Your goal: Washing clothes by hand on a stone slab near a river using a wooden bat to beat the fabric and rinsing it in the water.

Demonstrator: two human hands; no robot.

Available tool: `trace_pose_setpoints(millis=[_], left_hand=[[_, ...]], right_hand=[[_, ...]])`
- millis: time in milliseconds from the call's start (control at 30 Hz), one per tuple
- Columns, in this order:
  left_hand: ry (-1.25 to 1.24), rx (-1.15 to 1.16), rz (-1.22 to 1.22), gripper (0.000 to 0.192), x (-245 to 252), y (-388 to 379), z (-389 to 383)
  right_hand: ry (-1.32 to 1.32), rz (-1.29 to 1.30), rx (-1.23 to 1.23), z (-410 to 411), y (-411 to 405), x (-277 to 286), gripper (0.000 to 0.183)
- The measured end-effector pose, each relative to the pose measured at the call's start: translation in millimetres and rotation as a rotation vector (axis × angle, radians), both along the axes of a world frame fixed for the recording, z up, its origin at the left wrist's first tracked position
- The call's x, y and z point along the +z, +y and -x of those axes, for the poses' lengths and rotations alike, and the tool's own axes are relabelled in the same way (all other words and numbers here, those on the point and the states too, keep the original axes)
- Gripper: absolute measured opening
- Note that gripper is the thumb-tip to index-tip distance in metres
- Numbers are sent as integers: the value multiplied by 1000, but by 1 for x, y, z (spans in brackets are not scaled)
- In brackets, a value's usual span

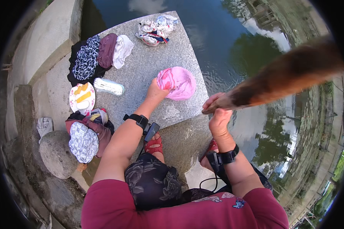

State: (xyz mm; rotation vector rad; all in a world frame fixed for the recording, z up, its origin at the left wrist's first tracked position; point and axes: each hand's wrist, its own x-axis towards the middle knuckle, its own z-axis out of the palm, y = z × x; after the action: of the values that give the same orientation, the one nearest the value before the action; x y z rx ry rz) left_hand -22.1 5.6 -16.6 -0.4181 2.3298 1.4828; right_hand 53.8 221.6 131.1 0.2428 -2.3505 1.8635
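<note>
A wet-looking pink cloth (183,83) lies folded on a grey stone slab (146,65), near the edge by the water. My left hand (157,89) grips its left end, where a red pattern shows. My right hand (219,118) is closed around the narrow end of a thick brown wooden stick (269,77). The stick rises to the upper right, over the water, and its far part is blurred. Left of the cloth, a scrub brush (109,86) rests bristles up on the slab. Beside it sits a flowered plate (72,101) with yellow soap bars (83,97) and a white bar (82,105).
Crumpled white clothes (156,30) lie at the slab's far end. Dark, patterned, purple and white garments (104,51) are heaped at left. More clothes (84,141) lie by a rounded stone (57,154). Water (218,48) borders the slab; a concrete wall (50,34) stands left.
</note>
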Motion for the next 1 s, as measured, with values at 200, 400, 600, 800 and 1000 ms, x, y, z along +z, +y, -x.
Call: trace_pose_setpoints(millis=[200, 400, 600, 800, 1000], left_hand=[[60, 60, -230, 87, -15, -13, -19], [-2, -13, -169, 67, -11, -10, -18], [-69, 144, -380, 56, 19, -37, -9], [-1, 149, -206, 60, 32, -41, 14], [269, -287, 120, 83, 63, 16, 3]], right_hand=[[-663, -524, -56, -84, 34, -131, 41], [-150, 147, -15, 33, -17, 105, 53], [342, 430, -37, 53, -44, 154, 81], [-538, -877, 23, -84, 41, -158, 43], [-630, -49, -63, -15, 4, -5, 41]])
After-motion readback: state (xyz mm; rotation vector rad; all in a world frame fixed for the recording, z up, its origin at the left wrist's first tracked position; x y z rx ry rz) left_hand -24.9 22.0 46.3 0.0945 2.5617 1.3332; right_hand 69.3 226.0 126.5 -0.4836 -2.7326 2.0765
